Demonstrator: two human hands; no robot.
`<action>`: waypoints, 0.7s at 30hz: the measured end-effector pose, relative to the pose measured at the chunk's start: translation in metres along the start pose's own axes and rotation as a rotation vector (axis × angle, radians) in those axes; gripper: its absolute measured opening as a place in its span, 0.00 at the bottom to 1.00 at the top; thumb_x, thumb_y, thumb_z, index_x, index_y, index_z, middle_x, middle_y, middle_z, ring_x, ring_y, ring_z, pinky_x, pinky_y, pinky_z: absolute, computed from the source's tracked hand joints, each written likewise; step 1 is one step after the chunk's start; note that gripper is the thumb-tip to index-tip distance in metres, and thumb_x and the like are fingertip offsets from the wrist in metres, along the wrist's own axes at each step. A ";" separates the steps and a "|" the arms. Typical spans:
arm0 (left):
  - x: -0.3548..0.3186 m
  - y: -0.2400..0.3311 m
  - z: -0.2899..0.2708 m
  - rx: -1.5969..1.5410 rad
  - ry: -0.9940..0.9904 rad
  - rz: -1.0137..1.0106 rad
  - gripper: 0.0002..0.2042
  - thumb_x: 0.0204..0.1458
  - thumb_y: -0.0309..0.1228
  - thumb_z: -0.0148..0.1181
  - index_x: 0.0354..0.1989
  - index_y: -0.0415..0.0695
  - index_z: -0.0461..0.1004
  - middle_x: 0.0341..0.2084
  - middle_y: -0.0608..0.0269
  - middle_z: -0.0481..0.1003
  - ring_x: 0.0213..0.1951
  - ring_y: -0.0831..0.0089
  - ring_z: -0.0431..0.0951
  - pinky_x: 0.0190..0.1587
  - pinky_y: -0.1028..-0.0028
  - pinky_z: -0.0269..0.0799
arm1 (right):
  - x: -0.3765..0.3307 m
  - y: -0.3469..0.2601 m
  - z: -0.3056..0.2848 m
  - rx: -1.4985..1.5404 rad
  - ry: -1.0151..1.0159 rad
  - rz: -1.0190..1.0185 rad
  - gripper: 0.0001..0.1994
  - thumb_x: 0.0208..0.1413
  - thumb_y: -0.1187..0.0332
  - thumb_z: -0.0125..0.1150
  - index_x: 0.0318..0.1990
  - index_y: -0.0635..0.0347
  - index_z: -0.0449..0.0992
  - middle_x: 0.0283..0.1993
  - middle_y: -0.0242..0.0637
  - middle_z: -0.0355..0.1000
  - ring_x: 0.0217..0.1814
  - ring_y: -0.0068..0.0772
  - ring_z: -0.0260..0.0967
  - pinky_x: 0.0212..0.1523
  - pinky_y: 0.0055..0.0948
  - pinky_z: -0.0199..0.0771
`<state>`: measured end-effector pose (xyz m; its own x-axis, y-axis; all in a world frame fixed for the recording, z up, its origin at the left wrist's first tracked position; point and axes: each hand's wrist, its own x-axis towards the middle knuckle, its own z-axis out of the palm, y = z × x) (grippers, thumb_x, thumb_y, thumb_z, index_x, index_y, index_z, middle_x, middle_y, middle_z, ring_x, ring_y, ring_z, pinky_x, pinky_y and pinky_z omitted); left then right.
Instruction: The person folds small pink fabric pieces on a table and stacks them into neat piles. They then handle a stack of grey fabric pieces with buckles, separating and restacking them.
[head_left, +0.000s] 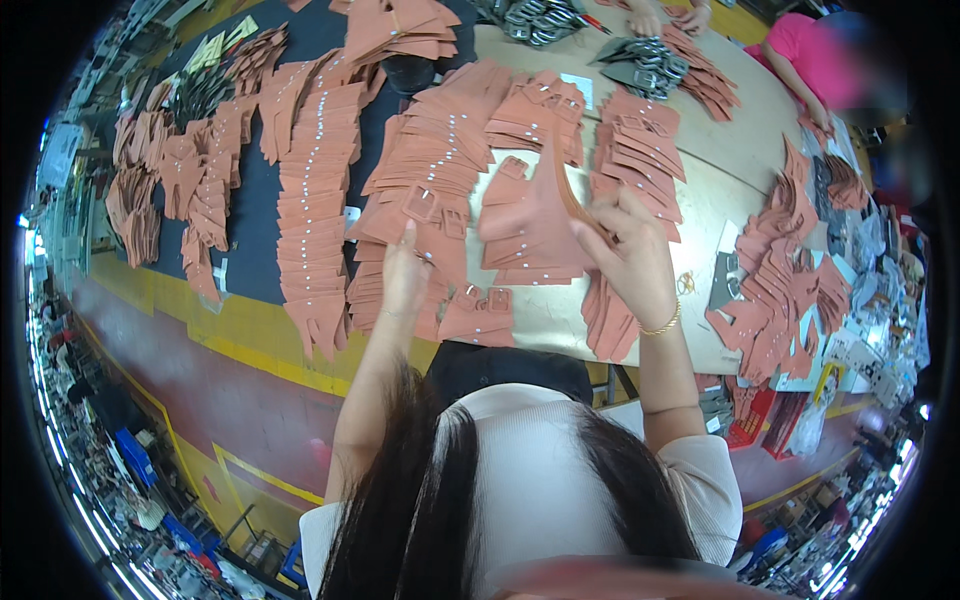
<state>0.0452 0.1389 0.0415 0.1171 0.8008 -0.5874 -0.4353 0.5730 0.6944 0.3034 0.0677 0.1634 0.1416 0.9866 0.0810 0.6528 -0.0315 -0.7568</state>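
While the right hand pinches a terracotta leather strap piece up above the table, fingers closed on its top edge, the left hand rests half-open on the fanned stack of like pieces just beside it, gripping nothing that I can make out. A risk, as I judge it, is that the lifted piece sweeps over the loose buckle tabs below and scatters them, or that the left palm drags the overlapped stack out of order. Another person's hands work metal buckles well apart.
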 end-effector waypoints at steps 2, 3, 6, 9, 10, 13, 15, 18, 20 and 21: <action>-0.016 -0.022 0.019 -0.088 -0.053 -0.035 0.15 0.60 0.36 0.46 0.51 0.41 0.64 0.46 0.59 0.70 0.48 0.68 0.70 0.49 0.68 0.68 | -0.006 -0.007 0.008 -0.076 0.183 -0.109 0.07 0.45 0.72 0.61 0.33 0.61 0.77 0.35 0.37 0.69 0.31 0.31 0.69 0.28 0.28 0.70; -0.022 -0.032 0.029 -0.166 -0.102 -0.054 0.15 0.60 0.36 0.46 0.51 0.41 0.64 0.46 0.58 0.69 0.49 0.67 0.70 0.50 0.67 0.67 | -0.005 -0.006 0.020 -0.177 0.243 -0.210 0.07 0.44 0.72 0.61 0.34 0.60 0.76 0.36 0.36 0.69 0.32 0.31 0.69 0.27 0.28 0.70; -0.035 -0.055 0.058 -0.298 -0.280 -0.126 0.16 0.57 0.34 0.46 0.50 0.40 0.63 0.47 0.56 0.69 0.51 0.63 0.68 0.54 0.62 0.64 | -0.021 0.008 0.055 -0.379 0.188 -0.355 0.13 0.41 0.71 0.57 0.37 0.60 0.75 0.34 0.35 0.67 0.36 0.34 0.66 0.33 0.30 0.71; -0.049 -0.068 0.077 -0.341 -0.412 -0.159 0.18 0.49 0.32 0.46 0.48 0.39 0.63 0.46 0.56 0.69 0.50 0.62 0.70 0.53 0.61 0.65 | -0.049 0.027 0.076 -0.349 0.208 -0.290 0.15 0.38 0.70 0.55 0.37 0.63 0.74 0.36 0.35 0.66 0.38 0.35 0.64 0.33 0.30 0.70; -0.054 -0.074 0.084 -0.266 -0.386 -0.165 0.17 0.51 0.32 0.46 0.48 0.39 0.63 0.45 0.56 0.70 0.49 0.62 0.70 0.52 0.61 0.66 | -0.059 0.034 0.076 -0.341 0.235 -0.261 0.15 0.38 0.69 0.56 0.37 0.63 0.74 0.36 0.35 0.66 0.38 0.35 0.64 0.33 0.30 0.70; -0.059 -0.089 0.107 -0.107 -0.402 -0.120 0.15 0.57 0.32 0.46 0.49 0.38 0.63 0.46 0.56 0.70 0.46 0.63 0.72 0.48 0.66 0.70 | -0.080 0.054 0.065 -0.283 0.310 -0.220 0.15 0.38 0.68 0.60 0.37 0.63 0.74 0.36 0.35 0.66 0.37 0.34 0.64 0.33 0.31 0.70; -0.054 -0.094 0.125 -0.023 -0.375 -0.230 0.15 0.58 0.32 0.47 0.51 0.38 0.62 0.46 0.56 0.70 0.46 0.64 0.73 0.48 0.66 0.70 | -0.097 0.066 0.052 -0.219 0.324 -0.158 0.16 0.40 0.66 0.62 0.38 0.63 0.75 0.37 0.35 0.67 0.38 0.33 0.64 0.34 0.31 0.70; -0.048 -0.106 0.159 -0.126 -0.362 -0.194 0.17 0.58 0.33 0.49 0.52 0.38 0.62 0.46 0.55 0.70 0.47 0.64 0.73 0.49 0.64 0.70 | -0.128 0.081 0.035 0.077 0.216 0.151 0.18 0.46 0.62 0.63 0.42 0.64 0.74 0.37 0.36 0.68 0.39 0.32 0.65 0.37 0.29 0.70; -0.051 -0.121 0.176 -0.170 -0.381 -0.188 0.17 0.58 0.32 0.50 0.53 0.38 0.62 0.45 0.56 0.71 0.46 0.65 0.73 0.48 0.65 0.70 | -0.135 0.089 0.032 0.508 -0.002 0.545 0.20 0.50 0.59 0.62 0.45 0.64 0.73 0.39 0.37 0.69 0.39 0.30 0.66 0.40 0.27 0.69; -0.052 -0.126 0.182 -0.142 -0.413 -0.222 0.17 0.57 0.32 0.50 0.53 0.38 0.62 0.45 0.57 0.72 0.45 0.67 0.73 0.47 0.66 0.70 | -0.128 0.092 0.037 0.836 0.111 0.674 0.22 0.53 0.58 0.61 0.49 0.65 0.70 0.40 0.37 0.70 0.37 0.29 0.68 0.42 0.26 0.69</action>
<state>0.2567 0.0565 0.0602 0.5523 0.6808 -0.4811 -0.4742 0.7312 0.4905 0.3177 -0.0558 0.0595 0.3754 0.7859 -0.4913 -0.2938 -0.4018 -0.8673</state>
